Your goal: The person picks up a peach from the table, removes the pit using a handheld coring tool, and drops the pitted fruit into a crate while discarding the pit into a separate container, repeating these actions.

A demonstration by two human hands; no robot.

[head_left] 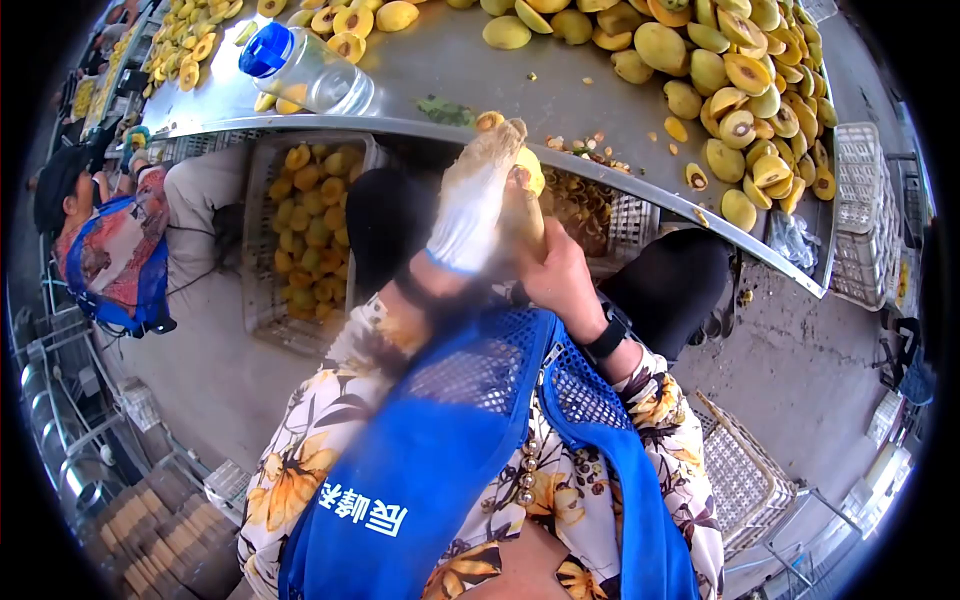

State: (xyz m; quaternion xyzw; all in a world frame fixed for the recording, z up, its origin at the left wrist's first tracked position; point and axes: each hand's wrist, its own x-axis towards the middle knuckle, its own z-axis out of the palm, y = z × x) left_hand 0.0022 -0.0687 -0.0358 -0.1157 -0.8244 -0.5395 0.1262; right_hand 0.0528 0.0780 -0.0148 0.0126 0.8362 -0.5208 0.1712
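My left hand [475, 200] wears a white glove, stained brown at the fingers. It is closed around a yellow peach [531, 170], which shows partly beyond the fingers over the table's front edge. My bare right hand [560, 278], with a black band at the wrist, is closed around a pale handle-like tool [525, 215] whose upper end meets the peach. The tool's working tip is hidden. Just above the gloved fingers, a small cut fruit piece [489, 121] lies at the table's edge.
The metal table [440, 75] bears heaps of halved peaches [745, 90], a blue-capped water bottle [310, 72] and scraps. Below stand a crate of fruit [262, 230] and one of pits and scraps [625, 215]. A person [115, 240] sits at the left; baskets [745, 480] stand at the right.
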